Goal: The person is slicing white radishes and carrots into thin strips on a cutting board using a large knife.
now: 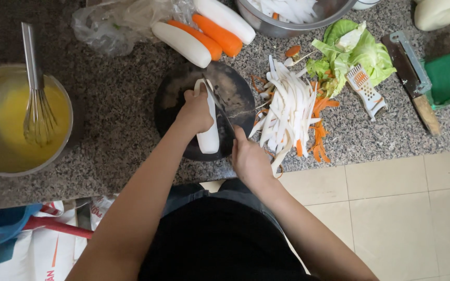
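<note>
At lower left a white sack (53, 250) with orange lettering lies partly cut off. My left hand (196, 112) clamps the white radish (208, 138) on the round dark board (175, 99); my right hand (248, 158) grips the knife (220, 106), its handle hidden. A crumpled clear bag (113, 23) sits behind.

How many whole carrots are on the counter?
2. Both carrots lie side by side between two white radishes, above the round board. Others may be hidden in the plastic bag.

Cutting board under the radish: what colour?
Dark, near-black round cutting board, scuffed grey; head view shows it.
</note>
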